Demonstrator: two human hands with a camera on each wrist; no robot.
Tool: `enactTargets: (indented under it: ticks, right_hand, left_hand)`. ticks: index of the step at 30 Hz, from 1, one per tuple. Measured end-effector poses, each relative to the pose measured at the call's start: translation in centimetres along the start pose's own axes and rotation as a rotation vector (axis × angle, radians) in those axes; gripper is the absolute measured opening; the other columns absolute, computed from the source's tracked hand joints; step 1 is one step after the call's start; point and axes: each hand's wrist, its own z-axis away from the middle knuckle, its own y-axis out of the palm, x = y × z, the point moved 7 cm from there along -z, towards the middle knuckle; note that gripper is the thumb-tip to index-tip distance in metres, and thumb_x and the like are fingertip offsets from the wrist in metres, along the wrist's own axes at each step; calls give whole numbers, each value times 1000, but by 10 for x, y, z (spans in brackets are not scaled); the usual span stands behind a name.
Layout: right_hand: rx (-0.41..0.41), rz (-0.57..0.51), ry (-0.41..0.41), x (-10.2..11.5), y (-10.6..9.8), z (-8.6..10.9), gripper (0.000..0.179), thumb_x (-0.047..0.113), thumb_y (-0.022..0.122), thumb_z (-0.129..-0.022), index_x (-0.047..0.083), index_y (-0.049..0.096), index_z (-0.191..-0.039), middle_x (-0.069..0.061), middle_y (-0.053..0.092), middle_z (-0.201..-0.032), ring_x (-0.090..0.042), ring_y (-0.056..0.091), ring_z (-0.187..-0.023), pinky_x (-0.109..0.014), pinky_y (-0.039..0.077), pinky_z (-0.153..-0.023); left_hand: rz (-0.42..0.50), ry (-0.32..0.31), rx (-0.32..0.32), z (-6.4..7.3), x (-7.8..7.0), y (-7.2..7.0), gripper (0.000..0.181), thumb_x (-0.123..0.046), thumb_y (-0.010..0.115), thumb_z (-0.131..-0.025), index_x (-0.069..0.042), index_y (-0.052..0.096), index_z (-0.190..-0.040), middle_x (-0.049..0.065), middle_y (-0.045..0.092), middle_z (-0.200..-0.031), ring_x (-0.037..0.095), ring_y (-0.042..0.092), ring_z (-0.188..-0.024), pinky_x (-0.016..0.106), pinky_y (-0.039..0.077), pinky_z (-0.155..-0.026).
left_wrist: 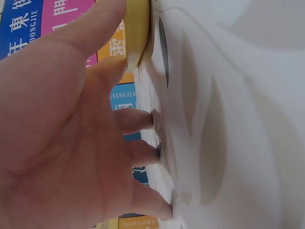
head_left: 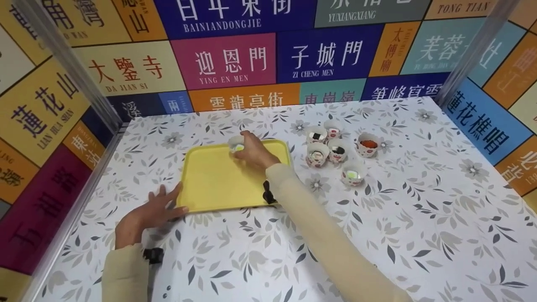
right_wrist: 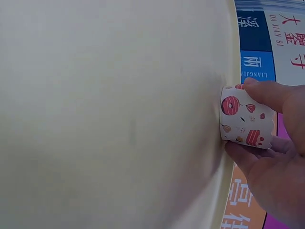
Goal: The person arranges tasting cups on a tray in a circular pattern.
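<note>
A yellow tray (head_left: 222, 180) lies on the table. Over its far edge, my right hand (head_left: 255, 152) pinches a paper baking cup (head_left: 235, 144) with something white and yellow-green inside. The right wrist view shows the cup's (right_wrist: 244, 117) red cake and doughnut print, with thumb and fingers on opposite sides and its base close to the tray. At the tray's near left corner, my left hand (head_left: 153, 212) has its fingers spread. Thumb and index finger touch the tray rim (left_wrist: 137, 36) there, while the other fingertips (left_wrist: 143, 152) rest on the tablecloth.
Right of the tray stand several more paper cups. One holds orange-red filling (head_left: 368, 144), another has white and green contents (head_left: 352, 175), and a cluster (head_left: 317, 156) sits nearer the tray. A flowered tablecloth (head_left: 419, 218) covers the table; printed panels (head_left: 226, 58) wall the back and sides.
</note>
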Motion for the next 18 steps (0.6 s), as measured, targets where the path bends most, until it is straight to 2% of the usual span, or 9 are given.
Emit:
enactTargets:
  ticks: [6,10,15,18]
  right_hand:
    - [-15,11,-10,-1,0,2,68,6,75,-86,-4,42,-144,-20,53,-137,-31,54,-127,-37,41,-115]
    - [-15,30,2,1,-6,6,73,8,80,-83,-3,43,-145,-19,54,-137,-31,55,-125,-38,42,-114]
    - [-6,10,54,1,-21,8,87,23,82,-84,6,34,-155,-15,43,-154,-29,47,-139,-39,39,-117]
    - [-8,-28,76,1,-31,10,84,27,80,-86,12,34,-156,-10,38,-160,-27,40,-146,-40,37,-119]
  left_hand:
    - [-3,11,-2,1,-1,3,94,-64,55,-93,-35,-4,-160,20,-26,-164,50,-31,-145,78,-11,-110]
    - [-4,15,1,2,0,5,94,-64,55,-93,-34,-4,-160,21,-26,-163,51,-31,-145,79,-11,-110]
    - [-26,31,-2,4,-1,2,94,-62,54,-95,-28,-4,-161,25,-24,-163,55,-29,-144,80,-7,-110]
    - [-32,49,-5,3,-5,1,96,-62,55,-95,-24,-3,-162,28,-23,-162,56,-28,-144,81,-6,-109]
